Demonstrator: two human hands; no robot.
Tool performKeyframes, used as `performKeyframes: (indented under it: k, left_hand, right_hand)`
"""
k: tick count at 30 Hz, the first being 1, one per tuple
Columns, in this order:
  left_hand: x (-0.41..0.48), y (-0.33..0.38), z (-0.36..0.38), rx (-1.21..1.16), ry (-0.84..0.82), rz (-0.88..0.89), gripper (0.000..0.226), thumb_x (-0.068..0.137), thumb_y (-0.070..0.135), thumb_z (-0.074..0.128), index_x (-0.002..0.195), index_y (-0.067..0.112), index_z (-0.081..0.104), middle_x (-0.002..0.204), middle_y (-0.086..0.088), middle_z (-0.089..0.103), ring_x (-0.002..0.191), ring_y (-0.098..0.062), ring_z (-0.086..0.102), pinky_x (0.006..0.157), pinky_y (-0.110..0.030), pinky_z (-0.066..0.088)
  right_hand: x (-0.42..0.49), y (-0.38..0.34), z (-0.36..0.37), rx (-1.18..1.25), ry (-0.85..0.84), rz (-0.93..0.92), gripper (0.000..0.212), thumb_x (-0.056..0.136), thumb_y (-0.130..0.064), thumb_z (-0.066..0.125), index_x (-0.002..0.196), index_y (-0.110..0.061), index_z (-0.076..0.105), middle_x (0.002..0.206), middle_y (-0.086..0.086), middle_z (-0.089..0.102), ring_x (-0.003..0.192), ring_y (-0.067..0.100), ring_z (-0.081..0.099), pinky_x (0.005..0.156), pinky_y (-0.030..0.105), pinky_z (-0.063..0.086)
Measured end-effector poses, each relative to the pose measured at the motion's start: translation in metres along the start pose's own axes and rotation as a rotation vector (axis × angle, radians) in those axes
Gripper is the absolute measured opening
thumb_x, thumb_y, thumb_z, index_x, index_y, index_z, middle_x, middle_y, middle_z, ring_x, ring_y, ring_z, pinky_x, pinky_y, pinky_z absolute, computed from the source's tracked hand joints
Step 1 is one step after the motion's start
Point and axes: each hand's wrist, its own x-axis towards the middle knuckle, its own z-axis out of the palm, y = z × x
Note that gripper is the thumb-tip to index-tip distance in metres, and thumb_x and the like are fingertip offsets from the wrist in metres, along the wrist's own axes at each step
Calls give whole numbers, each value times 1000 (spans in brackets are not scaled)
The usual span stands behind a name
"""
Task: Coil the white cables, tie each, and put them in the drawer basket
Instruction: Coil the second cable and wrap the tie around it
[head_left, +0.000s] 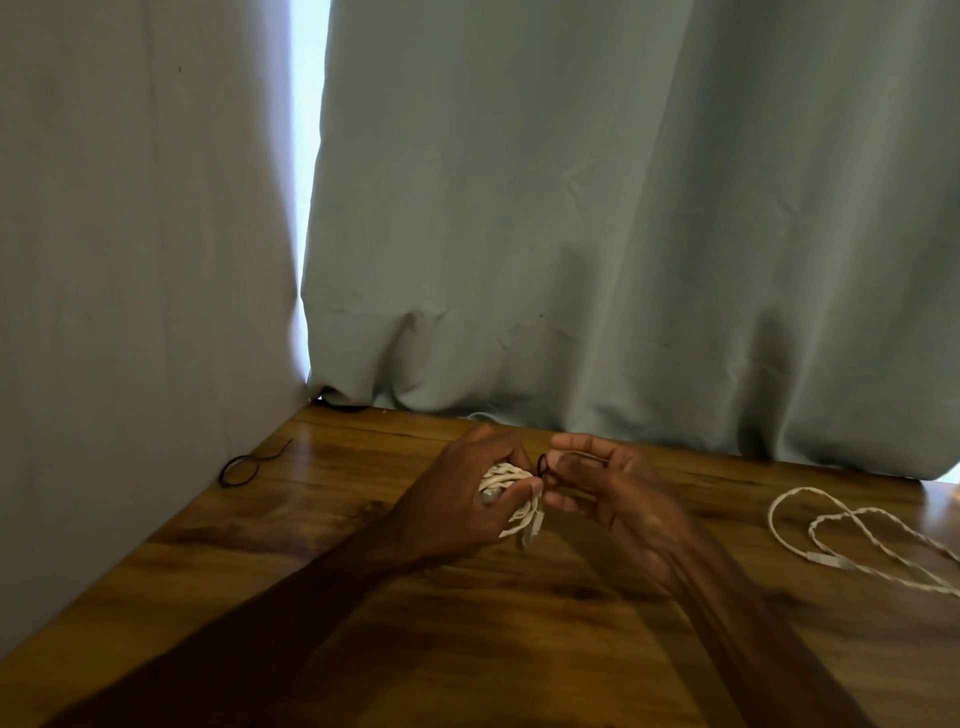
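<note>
Two cables, coiled cable gripped in my left hand, loose cable well right of it, two ties, dark tie pinched by my right hand, spare tie far left.

Dim interior. Daylight from overexposed slit between wall and curtain. Glare patch on table. Left hand, right hand underlit, slightly soft. Edges bowed.

One wide-angle view, worn on the person's head, looks forward and down from above and behind the left hand and right hand, near enough that both forearms enter from the bottom edge. It faces across the worktop to the curtain beyond the hands, which fills the upper frame, with a wall to the left of the left hand
</note>
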Motion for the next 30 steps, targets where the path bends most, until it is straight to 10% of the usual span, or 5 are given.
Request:
performKeyframes:
  k: [30]
  left_hand:
    - [-4,-4,6,-61,36,-69,10,91,30,75,90,24,67,88,10,62,83,-11,63,71,-36,52]
  right_hand:
    - [0,10,15,-5,79,-100,23,86,0,72,107,-2,64,86,16,74,68,20,72,57,30,62]
